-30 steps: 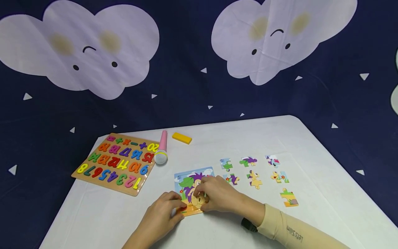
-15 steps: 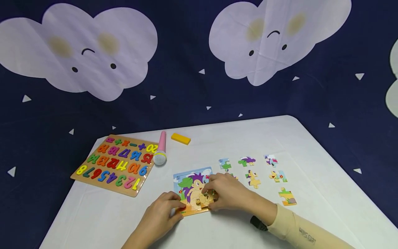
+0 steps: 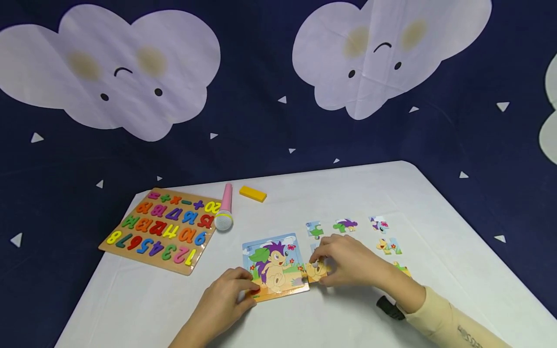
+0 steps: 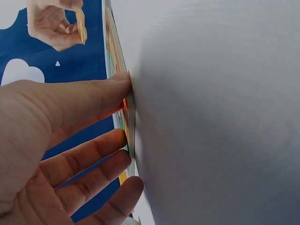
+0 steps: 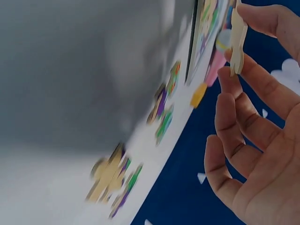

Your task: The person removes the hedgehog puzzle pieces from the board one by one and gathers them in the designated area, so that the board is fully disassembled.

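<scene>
A hedgehog picture-puzzle board (image 3: 287, 292) lies flat on the white table. At its near left corner my left hand (image 3: 229, 292) holds it; in the left wrist view the thumb (image 4: 105, 96) touches the board's edge, with other fingers along it. Just right of the board, my right hand (image 3: 348, 261) pinches a tan and orange puzzle piece (image 3: 316, 271) between thumb and fingers. That piece (image 5: 238, 44) appears edge-on in the right wrist view, lifted off the table. Several loose puzzle pieces (image 3: 345, 225) lie beyond and right of my right hand, some partly hidden by it.
A wooden number board (image 3: 161, 232) lies on the left side of the table. A pink toy microphone (image 3: 226, 205) rests at its right edge. Behind them is a yellow block (image 3: 253, 194). A dark curtain with clouds (image 3: 256, 121) hangs behind the table.
My right hand has moved right, off the board, carrying the tan puzzle piece with it. More of the board's printed picture is uncovered. My left hand stays at the corner.
</scene>
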`<state>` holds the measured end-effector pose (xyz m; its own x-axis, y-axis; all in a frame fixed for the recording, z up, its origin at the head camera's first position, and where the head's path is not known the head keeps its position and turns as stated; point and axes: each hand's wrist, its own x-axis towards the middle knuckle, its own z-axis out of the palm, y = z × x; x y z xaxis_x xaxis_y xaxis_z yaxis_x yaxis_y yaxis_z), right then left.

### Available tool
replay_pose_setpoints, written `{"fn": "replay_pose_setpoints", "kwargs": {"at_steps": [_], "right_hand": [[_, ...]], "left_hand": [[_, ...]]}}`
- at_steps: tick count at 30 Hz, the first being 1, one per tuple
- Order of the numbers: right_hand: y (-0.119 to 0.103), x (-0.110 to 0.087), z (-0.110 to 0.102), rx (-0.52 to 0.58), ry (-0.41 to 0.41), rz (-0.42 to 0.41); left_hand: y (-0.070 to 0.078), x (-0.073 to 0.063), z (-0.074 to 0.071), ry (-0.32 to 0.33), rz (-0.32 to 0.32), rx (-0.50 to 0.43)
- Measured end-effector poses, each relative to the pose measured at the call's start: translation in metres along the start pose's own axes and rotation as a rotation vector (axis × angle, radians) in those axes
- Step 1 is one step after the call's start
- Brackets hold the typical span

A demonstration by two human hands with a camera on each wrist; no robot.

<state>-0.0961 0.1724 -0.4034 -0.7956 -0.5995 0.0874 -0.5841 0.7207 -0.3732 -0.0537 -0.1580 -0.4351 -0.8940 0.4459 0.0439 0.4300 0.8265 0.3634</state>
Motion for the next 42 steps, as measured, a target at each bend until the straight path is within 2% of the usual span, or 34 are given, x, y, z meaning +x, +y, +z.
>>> {"fn": "replay_pose_setpoints", "kwargs": {"at_steps": [4, 10, 21, 27, 30, 42], "right_hand": [[0.010, -0.011, -0.008, 0.033, 0.001, 0.021], [0.026, -0.031, -0.018, 0.140, 0.006, 0.087], [0.057, -0.066, -0.024, 0.222, 0.036, 0.106], [0.068, -0.077, -0.020, 0.230, 0.011, 0.113], [0.072, -0.081, -0.017, 0.237, 0.003, 0.090], [0.079, -0.085, -0.011, 0.285, -0.036, 0.066]], "left_hand": [[0.001, 0.000, -0.001, -0.013, -0.007, -0.004], [0.001, 0.000, -0.001, -0.005, -0.001, -0.004], [0.000, 0.001, -0.001, -0.006, 0.001, -0.003], [0.000, 0.000, 0.001, 0.003, 0.005, -0.002], [0.000, 0.001, 0.000, -0.004, 0.000, -0.006], [0.000, 0.001, 0.000, -0.011, -0.005, -0.007]]}}
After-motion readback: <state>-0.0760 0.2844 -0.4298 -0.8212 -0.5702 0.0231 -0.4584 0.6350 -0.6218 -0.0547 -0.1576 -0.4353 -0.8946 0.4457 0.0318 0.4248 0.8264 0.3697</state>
